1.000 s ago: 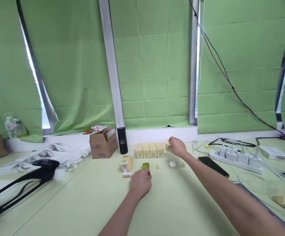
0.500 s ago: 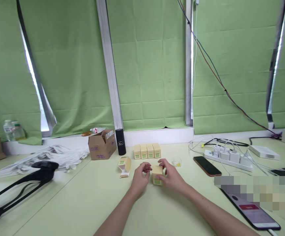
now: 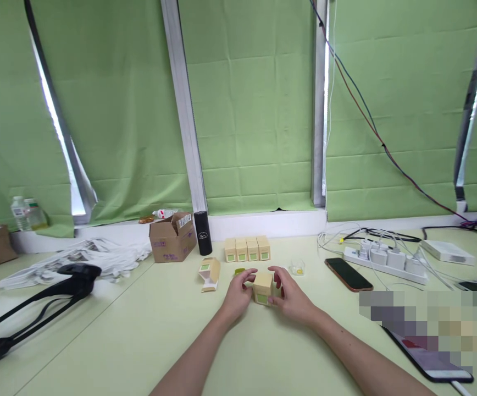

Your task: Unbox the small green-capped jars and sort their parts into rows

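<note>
"While our left hand (image 3: 239, 294) and right hand (image 3: 294, 297) flank the small carton (image 3: 264, 281), how is the grip?"

"Our fingers curl about its sides; whether they press it, we can't tell."

"And its look?"

"Pale tan, boxy, green label (image 3: 262, 299) low in front, upright on our table (image 3: 139, 341), nearer us than four matching boxes (image 3: 247, 245)."

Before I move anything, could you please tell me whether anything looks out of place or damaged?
The small carton left of the left hand looks odd: its flap lies open, while the four boxes farther back stand closed in a row. No spill or clear damage shows.
</note>
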The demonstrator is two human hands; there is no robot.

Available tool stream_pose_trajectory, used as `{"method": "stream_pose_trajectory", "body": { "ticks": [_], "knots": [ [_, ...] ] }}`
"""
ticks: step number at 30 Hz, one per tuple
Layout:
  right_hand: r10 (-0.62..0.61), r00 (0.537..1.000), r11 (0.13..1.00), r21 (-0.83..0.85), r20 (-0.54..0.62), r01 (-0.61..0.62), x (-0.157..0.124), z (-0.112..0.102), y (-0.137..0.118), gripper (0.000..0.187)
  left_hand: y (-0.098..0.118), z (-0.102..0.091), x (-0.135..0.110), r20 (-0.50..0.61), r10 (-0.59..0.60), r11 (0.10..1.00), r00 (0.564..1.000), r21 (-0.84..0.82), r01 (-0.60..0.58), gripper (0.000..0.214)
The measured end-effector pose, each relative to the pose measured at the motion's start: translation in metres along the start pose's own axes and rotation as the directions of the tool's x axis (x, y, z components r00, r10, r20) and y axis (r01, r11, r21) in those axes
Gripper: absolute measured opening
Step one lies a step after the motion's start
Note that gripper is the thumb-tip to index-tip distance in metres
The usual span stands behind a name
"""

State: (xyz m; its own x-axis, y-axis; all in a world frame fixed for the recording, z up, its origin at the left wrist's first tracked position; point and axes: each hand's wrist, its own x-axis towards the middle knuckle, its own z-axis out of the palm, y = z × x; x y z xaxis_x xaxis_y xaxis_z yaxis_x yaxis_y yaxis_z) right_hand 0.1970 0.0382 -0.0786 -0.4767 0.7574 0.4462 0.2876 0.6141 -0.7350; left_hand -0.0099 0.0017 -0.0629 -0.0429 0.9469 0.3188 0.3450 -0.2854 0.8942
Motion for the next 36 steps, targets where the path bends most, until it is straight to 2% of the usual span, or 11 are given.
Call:
{"method": "stream_pose_trajectory", "body": {
  "ticks": [5,8,10,13,18,22,29,36],
  "knots": [
    [0.037,0.999,0.999,-0.009,-0.012,-0.037,0.003,-0.004,0.006,0.062,-0.002,-0.002,0.002,-0.020,0.030,0.993,0.999,0.112,-0.027,0.058],
    [0.034,0.999,0.999,-0.006,-0.024,-0.034,0.006,-0.006,0.012,0.047,-0.002,-0.002,0.002,-0.064,0.036,0.987,0.997,0.161,-0.025,0.052],
    [0.043,0.996,0.999,-0.021,-0.072,-0.045,0.008,-0.006,0.016,0.034,-0.002,-0.003,0.002,-0.098,0.035,0.985,0.995,0.172,-0.018,0.045],
    [0.060,0.988,0.997,-0.041,-0.144,-0.067,0.010,-0.005,0.020,0.026,-0.002,-0.004,0.001,-0.120,0.028,0.984,0.992,0.180,-0.007,0.038],
    [0.059,0.986,0.993,-0.088,-0.157,-0.073,0.010,-0.006,0.020,0.026,0.000,-0.005,-0.001,-0.135,0.028,0.959,0.990,0.284,0.012,0.049],
    [0.073,0.983,0.984,-0.148,-0.170,-0.099,0.009,-0.006,0.018,0.028,0.008,-0.005,-0.005,-0.076,0.031,0.955,0.997,0.296,-0.007,0.065],
    [0.106,0.976,0.974,-0.178,-0.190,-0.141,0.009,-0.005,0.018,0.031,0.019,0.003,-0.013,0.008,-0.011,0.952,1.000,0.305,0.008,0.065],
    [0.100,0.973,0.967,-0.209,-0.206,-0.144,0.008,-0.005,0.013,0.031,0.022,0.012,-0.015,-0.022,-0.062,0.915,0.998,0.399,0.066,0.056]
  ]
}}
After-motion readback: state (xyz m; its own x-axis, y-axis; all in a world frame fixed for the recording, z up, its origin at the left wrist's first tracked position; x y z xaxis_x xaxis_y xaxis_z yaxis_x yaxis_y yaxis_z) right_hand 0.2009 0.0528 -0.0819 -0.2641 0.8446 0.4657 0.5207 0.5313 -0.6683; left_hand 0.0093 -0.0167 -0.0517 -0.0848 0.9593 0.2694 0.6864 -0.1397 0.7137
